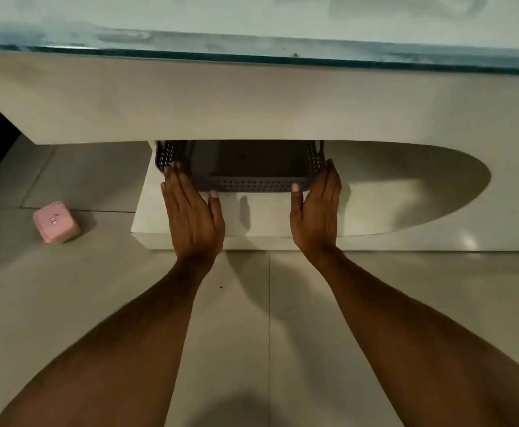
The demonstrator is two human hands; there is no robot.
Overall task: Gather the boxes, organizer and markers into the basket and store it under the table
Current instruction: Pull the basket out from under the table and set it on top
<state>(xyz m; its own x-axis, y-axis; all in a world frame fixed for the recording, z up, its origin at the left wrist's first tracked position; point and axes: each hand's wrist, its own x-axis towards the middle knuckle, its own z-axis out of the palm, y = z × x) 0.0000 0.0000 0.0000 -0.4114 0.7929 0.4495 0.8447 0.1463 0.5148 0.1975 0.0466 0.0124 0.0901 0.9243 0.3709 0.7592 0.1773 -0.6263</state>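
A dark grey perforated basket point(252, 184) sits on the low white shelf point(264, 217) under the table, its far part hidden by the table's white apron point(252, 103). Its visible inside looks dark and I cannot make out any contents. My left hand point(191, 214) lies flat with straight fingers against the basket's front left corner. My right hand point(316, 211) lies flat against the front right corner, thumb on the front wall.
A small pink box point(56, 222) stands on the tiled floor point(236, 334) to the left of the shelf. The glass table top point(252, 32) overhangs above. Shadow covers the shelf to the right of the basket.
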